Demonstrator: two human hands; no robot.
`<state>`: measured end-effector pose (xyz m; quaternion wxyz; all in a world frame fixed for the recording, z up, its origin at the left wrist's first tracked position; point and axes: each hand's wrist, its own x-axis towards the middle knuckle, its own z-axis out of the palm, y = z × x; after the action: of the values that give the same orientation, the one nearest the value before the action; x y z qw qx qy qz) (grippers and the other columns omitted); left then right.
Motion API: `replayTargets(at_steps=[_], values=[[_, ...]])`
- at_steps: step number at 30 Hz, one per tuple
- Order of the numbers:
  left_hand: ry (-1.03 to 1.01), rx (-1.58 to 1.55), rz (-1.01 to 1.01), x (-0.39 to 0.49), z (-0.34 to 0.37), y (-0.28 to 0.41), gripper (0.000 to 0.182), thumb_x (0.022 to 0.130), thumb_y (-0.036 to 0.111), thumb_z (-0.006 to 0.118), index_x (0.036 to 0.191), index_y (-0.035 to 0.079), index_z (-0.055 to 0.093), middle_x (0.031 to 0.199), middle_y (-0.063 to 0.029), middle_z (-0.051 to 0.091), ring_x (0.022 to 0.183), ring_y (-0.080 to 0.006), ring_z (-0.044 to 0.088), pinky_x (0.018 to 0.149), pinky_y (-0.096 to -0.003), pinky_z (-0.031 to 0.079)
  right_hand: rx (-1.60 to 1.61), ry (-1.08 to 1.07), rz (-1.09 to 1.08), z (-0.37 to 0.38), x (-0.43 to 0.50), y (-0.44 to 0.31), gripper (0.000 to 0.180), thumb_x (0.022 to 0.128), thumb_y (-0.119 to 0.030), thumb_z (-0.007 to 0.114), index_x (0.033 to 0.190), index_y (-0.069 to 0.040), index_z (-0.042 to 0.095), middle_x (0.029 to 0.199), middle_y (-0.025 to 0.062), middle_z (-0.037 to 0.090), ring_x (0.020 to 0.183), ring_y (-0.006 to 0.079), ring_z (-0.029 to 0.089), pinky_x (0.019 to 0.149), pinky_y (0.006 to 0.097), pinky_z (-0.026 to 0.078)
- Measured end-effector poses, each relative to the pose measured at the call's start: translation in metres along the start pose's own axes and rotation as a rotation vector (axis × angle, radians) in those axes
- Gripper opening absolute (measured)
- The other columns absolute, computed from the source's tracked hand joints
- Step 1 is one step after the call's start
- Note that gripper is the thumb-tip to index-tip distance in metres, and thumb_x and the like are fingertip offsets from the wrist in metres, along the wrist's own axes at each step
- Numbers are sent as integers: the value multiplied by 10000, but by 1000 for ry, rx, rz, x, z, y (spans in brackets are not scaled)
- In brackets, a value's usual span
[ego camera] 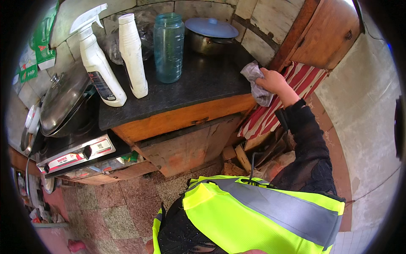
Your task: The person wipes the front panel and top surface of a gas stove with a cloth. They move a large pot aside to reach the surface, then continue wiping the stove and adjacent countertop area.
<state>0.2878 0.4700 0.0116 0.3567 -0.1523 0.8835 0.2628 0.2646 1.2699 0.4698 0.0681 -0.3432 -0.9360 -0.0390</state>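
Note:
My right hand (272, 82) grips a crumpled grey cloth (258, 83) at the right end of the dark countertop (203, 79). Part of the cloth hangs past the counter's edge, in front of a red-and-white striped curtain (269, 119). My left hand is out of view. On the counter stand a white spray bottle (98, 70), a white plastic bottle (133, 57) without a sprayer and a translucent blue plastic jar (169, 50) with no lid on it. Farther back is a metal pot (206, 46) under a blue lid (212, 28).
To the left, a lidded wok (65, 101) rests on a gas stove (79, 154). A wooden cabinet door (330, 31) rises at the back right. Wood pieces (242, 158) lie low beneath the curtain. Clear plastic bags (114, 49) sit behind the bottles.

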Motion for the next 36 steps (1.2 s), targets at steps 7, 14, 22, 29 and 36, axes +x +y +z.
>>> replayTargets(at_steps=[7,14,22,29,36], values=[[12,-5,-32,-10,7,-28,236,812,249,622,850,23,678,845,-156,679,771,-294,648,671,-399,496,59,-35,-146,0,20,-34,571,744,-446,573,1125,-22,606,984,243,654,963,398,616,843,452,494],[13,-25,-31,-18,2,-23,247,809,256,629,865,22,684,868,-163,687,795,-305,657,691,-405,503,35,-2,-409,-4,17,-121,539,734,-451,597,1114,-72,635,1013,184,666,959,355,630,824,438,505],[47,-66,-37,-37,-7,13,366,777,282,666,1039,26,682,939,-180,696,875,-320,668,752,-398,515,-12,9,-368,0,61,-173,510,770,-460,590,1122,-95,649,1067,129,675,1011,328,631,851,422,509],[191,41,10,-26,17,-11,268,709,201,608,903,44,706,923,-205,687,918,-373,654,796,-409,520,-25,-30,-320,-2,69,-188,510,772,-464,573,1108,-89,651,1069,158,668,1025,339,623,858,430,504],[222,-82,-42,-13,59,-92,237,753,218,627,891,56,731,871,-164,705,846,-307,683,736,-397,533,-137,-170,-384,-28,34,-184,522,738,-482,580,1082,-104,683,1069,122,677,1012,311,636,855,408,510]])
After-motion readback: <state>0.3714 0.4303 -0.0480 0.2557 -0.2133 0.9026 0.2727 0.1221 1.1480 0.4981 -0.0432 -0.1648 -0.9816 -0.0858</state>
